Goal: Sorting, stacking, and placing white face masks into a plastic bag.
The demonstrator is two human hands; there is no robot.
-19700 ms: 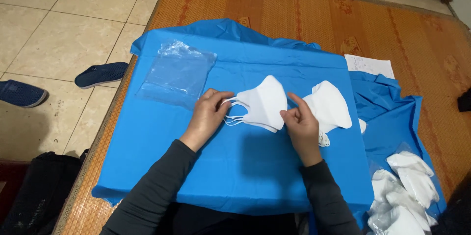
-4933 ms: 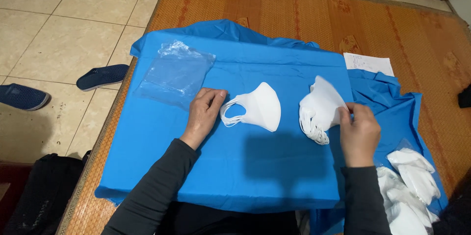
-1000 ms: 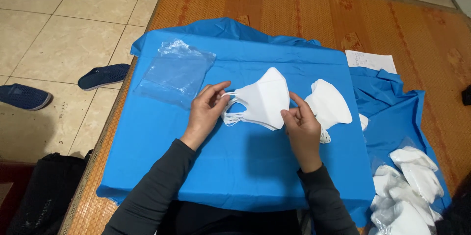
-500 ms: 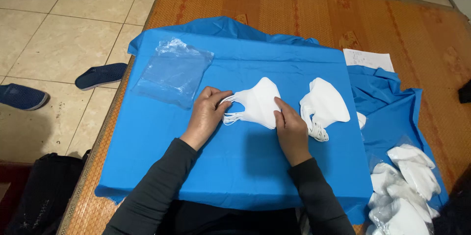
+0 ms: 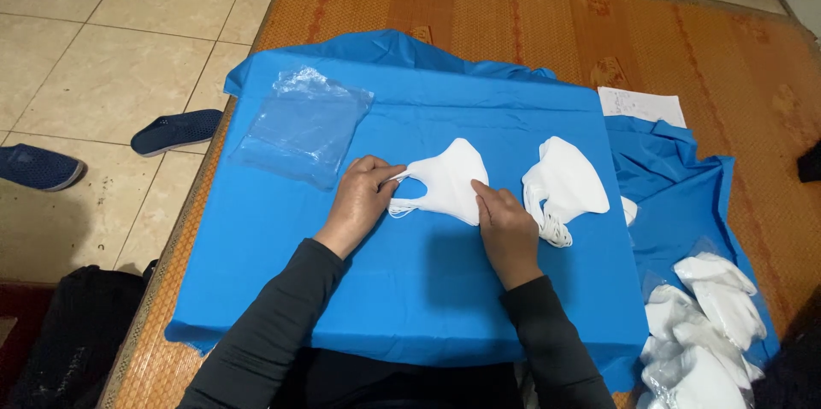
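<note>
A white face mask [image 5: 449, 178] lies folded on the blue cloth [image 5: 410, 289] in the middle of the view. My left hand [image 5: 359, 202] pinches its ear loops at the left end. My right hand [image 5: 505, 225] presses its fingertips on the mask's lower right edge. A small stack of white masks [image 5: 564, 187] sits just right of my right hand, apart from it. Both arms wear dark sleeves.
A clear plastic bag [image 5: 304, 127] lies at the cloth's upper left. A heap of white masks [image 5: 705, 332] sits at the lower right, a white paper sheet [image 5: 641, 105] at the upper right. A woven mat [image 5: 530, 16] lies underneath; dark slippers [image 5: 175, 131] rest on the tiled floor at left.
My right hand left the stack at right, came back to the middle mask, and now presses its lower right edge. My left hand stayed on the ear loops.
</note>
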